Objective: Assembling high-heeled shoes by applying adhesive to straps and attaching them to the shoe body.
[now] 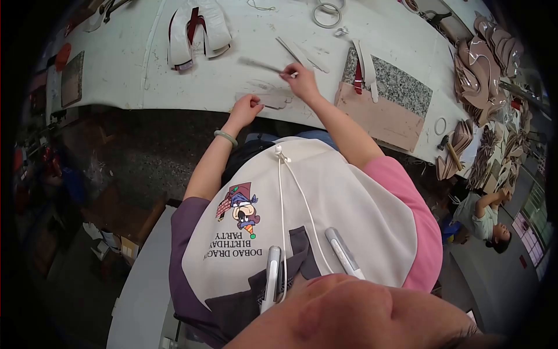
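My right hand [303,82] is over the white table, its fingers pinched on a thin grey strip [260,64]. The strip points left and is smeared by motion, so its exact kind does not show. At the table's near edge my left hand [246,110] is closed, thumb against the fingers. What it pinches, if anything, is too small to make out. Just right of its fingertips lies a see-through flat piece [272,100] with a dark lower edge. Beyond my right hand are narrow pale strips [294,54] lying on the table.
A granite slab [401,81] with a tan board [378,119] on it stands right, bearing white and red strips [365,67]. White curved pieces [200,32] lie far left, tape rolls [327,15] at the back. Cut tan pieces [479,70] and a hammer [451,152] are right; another person [482,212] is beyond.
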